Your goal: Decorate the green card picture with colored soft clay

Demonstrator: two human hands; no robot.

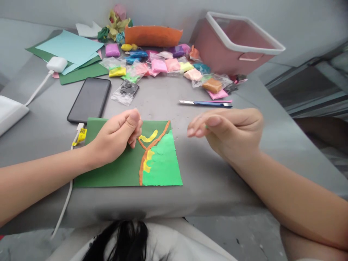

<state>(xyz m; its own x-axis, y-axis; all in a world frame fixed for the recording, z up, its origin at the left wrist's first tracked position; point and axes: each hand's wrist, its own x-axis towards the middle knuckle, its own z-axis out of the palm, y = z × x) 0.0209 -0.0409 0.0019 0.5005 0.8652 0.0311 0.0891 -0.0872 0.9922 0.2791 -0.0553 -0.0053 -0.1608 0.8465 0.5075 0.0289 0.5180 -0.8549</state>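
A dark green card (114, 174) lies near the table's front edge. Orange clay strips (141, 170) form a Y on it, with yellow clay (148, 137) in the fork and along the stem. Bright green clay (165, 163) covers the right part. Above the card's middle is my left hand (115, 137), fingers curled in and thumb on top; whatever it may hold is hidden. My right hand (231, 132) is raised to the right of the card, thumb pressed towards the fingers. A tiny bit of green clay (206, 127) shows at its thumb tip.
Several bagged clay packs (159, 66) lie along the back, before an orange piece (153, 35) and a pink bin (225, 50). A craft knife (203, 104) lies behind my right hand. At left are a phone (89, 99), a cable (66, 203) and coloured paper sheets (69, 47).
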